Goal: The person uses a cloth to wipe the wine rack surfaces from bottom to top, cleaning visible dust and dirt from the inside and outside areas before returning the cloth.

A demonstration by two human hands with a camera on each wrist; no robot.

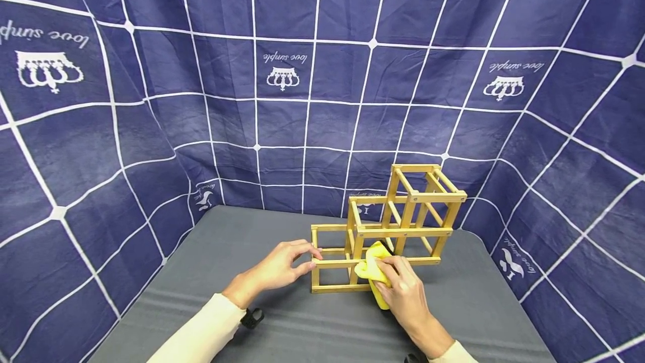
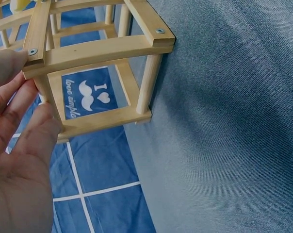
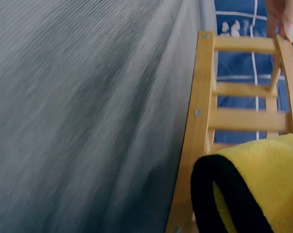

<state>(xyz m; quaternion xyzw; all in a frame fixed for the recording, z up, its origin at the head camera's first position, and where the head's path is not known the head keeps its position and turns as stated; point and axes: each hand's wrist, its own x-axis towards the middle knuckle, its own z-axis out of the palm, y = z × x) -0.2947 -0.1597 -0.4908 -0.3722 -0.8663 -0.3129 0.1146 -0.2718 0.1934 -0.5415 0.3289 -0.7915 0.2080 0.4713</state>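
A stepped wooden rack (image 1: 403, 233) with open square frames stands in front of me, low at the left and tallest at the right. At its low left end, my left hand (image 1: 279, 265) holds the front corner; the left wrist view shows the thumb and fingers (image 2: 13, 121) about the corner post of the rack (image 2: 98, 52). My right hand (image 1: 407, 294) grips a bunched yellow cloth (image 1: 372, 269) against the front rail near the middle. In the right wrist view the cloth (image 3: 268, 170) has a black edge and covers part of the rack (image 3: 197, 97).
The rack stands on a grey cloth-covered surface (image 1: 242, 240). A navy curtain (image 1: 282, 122) with white grid lines rises behind it and on both sides, close to the rack's back right. Black bands (image 1: 252, 318) sit at the wrists.
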